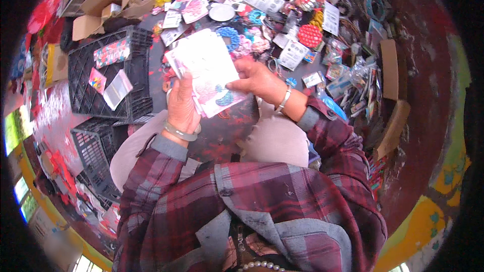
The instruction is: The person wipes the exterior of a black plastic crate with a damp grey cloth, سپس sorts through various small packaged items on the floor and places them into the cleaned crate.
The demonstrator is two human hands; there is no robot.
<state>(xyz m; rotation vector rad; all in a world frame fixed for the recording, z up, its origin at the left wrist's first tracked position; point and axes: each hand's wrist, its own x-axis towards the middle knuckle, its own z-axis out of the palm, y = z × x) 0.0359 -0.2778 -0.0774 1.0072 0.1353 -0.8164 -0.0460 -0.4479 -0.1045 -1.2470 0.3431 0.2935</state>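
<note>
A stack of white and pink cards (201, 60) is held up in front of me, above the dark table. My left hand (182, 105) grips its left edge, the thumb lying along the side. On the right edge, the thumb and fingers of my right hand (262, 84) pinch the cards. Teal striped oval shapes (224, 98) show near the lower corner; whether they are printed or attached, I cannot tell. Glare washes out the top card's upper part. Just beyond the stack lies a blue ruffled hair tie (228, 39).
Hair accessories and small cards are heaped across the far table, including a red dotted round item (310, 36). At left, a black plastic crate (80, 90) bears several small packets. An open cardboard box (103, 5) stands far left; cardboard flaps (393, 70) edge the pile at right.
</note>
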